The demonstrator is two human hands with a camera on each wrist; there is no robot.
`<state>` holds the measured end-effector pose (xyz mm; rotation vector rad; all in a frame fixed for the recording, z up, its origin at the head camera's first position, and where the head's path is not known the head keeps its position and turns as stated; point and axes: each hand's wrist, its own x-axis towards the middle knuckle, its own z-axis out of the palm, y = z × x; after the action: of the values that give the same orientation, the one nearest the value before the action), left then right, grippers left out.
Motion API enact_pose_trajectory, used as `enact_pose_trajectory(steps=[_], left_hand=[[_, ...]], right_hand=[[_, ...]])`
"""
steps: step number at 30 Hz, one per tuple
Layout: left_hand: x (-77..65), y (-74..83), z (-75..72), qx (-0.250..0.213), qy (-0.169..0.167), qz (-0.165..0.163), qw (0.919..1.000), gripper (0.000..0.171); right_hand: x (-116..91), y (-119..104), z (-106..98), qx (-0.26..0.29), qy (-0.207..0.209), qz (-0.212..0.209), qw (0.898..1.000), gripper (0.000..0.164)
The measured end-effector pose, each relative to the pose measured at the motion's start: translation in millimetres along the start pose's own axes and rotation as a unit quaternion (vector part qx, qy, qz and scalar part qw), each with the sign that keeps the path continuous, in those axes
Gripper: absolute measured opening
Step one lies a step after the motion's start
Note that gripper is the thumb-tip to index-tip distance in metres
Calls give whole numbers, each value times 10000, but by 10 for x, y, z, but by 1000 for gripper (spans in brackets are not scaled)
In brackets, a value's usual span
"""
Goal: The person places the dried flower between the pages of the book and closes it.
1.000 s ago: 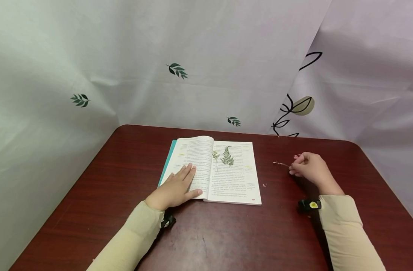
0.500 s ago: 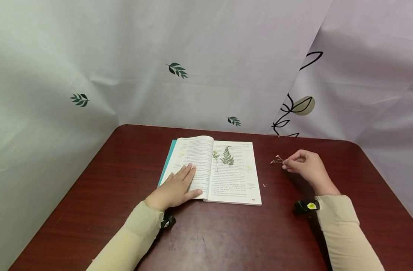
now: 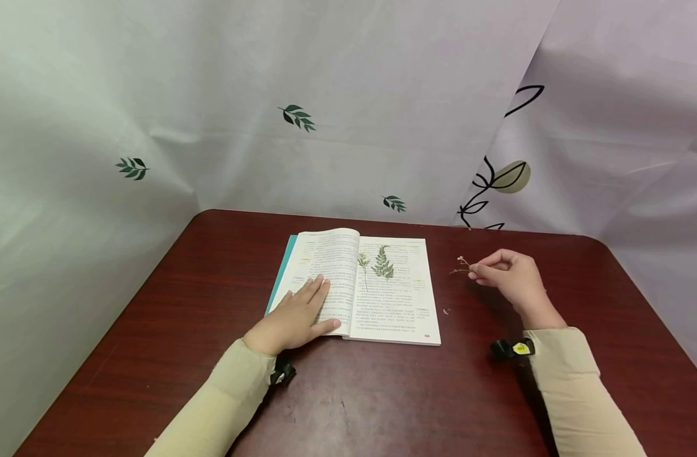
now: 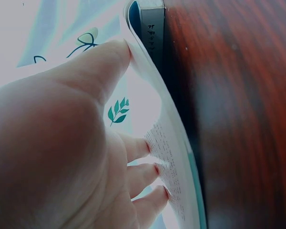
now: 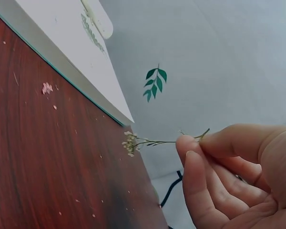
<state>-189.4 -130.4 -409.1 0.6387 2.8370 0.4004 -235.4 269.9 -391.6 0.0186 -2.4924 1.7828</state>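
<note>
My left hand (image 3: pixel 294 320) lies with its fingers spread on the left page of an open book (image 3: pixel 394 317). In the left wrist view its fingertips (image 4: pixel 157 191) rest on the printed paper. On the right page lie a pressed fern leaf (image 3: pixel 383 264) and, by the fold, a thin pressed flower sprig (image 3: pixel 364 263). To the right of the book, my right hand (image 3: pixel 511 276) pinches a small dried flower sprig (image 5: pixel 155 141) between thumb and fingertips. Its pale cluster of tiny blossoms points toward the book.
The book lies on a dark red wooden table (image 3: pixel 383 400). Small pink petal bits (image 5: pixel 47 88) are scattered on the wood right of the book. A pale curtain (image 3: pixel 348 158) with printed leaves stands behind the table and along its sides.
My right hand has lifted the dried sprig and moved left toward the book. A pink bit seen beside that hand earlier is now out of sight in the head view. The left hand stays put.
</note>
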Motion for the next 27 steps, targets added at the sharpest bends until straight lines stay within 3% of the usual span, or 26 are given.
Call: enact_pose_trajectory(steps=[12,17,24,27], left_hand=[[-15,7,-7,-50,-1,-21,10000,84],[-28,7,-4,-33,-20,-43,10000,84],[-41,17,-15,-81,6,-11,10000,83],[-41,26,-23,-79,-7,-24,10000,83]], right_hand=[[-14,-53,87,318,250,-61,9992,32],[6,-46,164,413,407,-324,9978,33],[256,382,213,918,592,-795,9908,30],[333,505,267,1010,686,-895,9885,37]])
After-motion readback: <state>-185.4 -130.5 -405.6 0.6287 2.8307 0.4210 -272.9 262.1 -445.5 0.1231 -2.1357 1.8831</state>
